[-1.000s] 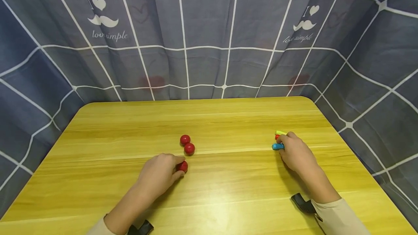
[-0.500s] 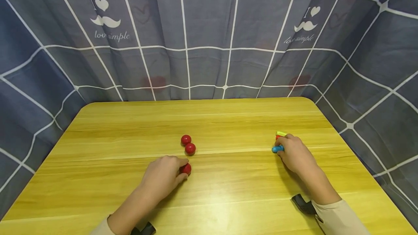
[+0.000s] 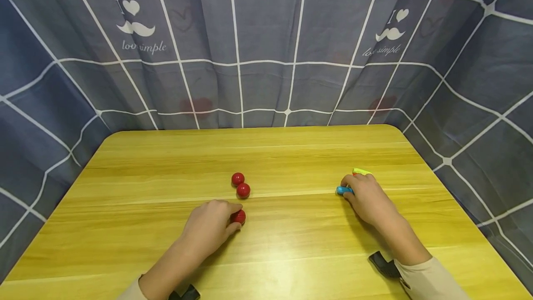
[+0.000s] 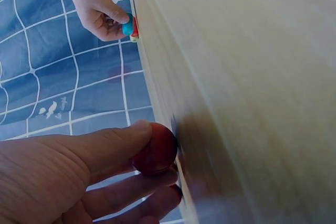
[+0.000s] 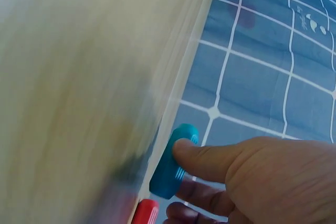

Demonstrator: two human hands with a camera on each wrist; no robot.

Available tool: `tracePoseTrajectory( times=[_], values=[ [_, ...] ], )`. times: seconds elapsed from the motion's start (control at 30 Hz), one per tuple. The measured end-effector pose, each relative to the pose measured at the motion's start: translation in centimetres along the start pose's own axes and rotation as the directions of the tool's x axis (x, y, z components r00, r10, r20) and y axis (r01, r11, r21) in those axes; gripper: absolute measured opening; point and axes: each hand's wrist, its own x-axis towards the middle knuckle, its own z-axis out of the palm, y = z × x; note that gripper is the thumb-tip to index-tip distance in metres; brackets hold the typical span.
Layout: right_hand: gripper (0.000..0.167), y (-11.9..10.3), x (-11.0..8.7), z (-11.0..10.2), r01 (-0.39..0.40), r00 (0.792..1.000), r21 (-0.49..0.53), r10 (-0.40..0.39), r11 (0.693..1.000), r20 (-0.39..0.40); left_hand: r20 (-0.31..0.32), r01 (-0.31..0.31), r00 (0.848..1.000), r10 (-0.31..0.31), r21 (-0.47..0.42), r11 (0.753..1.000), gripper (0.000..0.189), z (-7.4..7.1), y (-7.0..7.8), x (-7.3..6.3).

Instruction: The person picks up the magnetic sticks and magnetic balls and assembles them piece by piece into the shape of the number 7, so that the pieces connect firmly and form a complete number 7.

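Note:
My left hand pinches a glossy red ball between thumb and fingers, low at the tabletop. Two more red balls lie touching or nearly so, just beyond it in the head view. On the right, a short, rounded blue marker is held by my right hand, the thumb pressing its side in the right wrist view. Behind those fingers lies a yellow stick-like piece, partly covered. A red piece shows beside the blue one in the right wrist view, mostly cut off by the frame.
The wooden table has rounded far corners. A dark blue-grey checked curtain hangs behind it and along both sides. Black straps or mounts sit at the wrists.
My right hand has shifted left with the blue marker, away from the red and yellow pieces. My left hand, with its red ball, has moved slightly right and nearer.

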Motion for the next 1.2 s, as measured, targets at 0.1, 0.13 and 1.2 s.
tracePoseTrajectory(
  times=[0.1, 0.13, 1.2],
  values=[
    [0.013, -0.6, 0.0, 0.2, 0.029, 1.0, 0.003, -0.029, 1.0, -0.008, 0.0, 0.003, 1.0, -0.003, 0.0, 1.0, 0.024, -0.1, 0.1, 0.0],
    [0.014, -0.8, 0.1, 0.2, 0.037, 0.999, 0.005, -0.037, 0.999, -0.01, 0.001, 0.004, 1.0, -0.004, 0.001, 1.0, 0.024, -0.2, 0.1, 0.0],
    [0.015, -6.3, 0.2, 1.5, 0.232, 0.973, 0.021, -0.232, 0.972, 0.005, 0.003, -0.011, 1.0, 0.012, -0.069, 0.998, 0.028, 0.4, -0.1, 0.2]
  ],
)
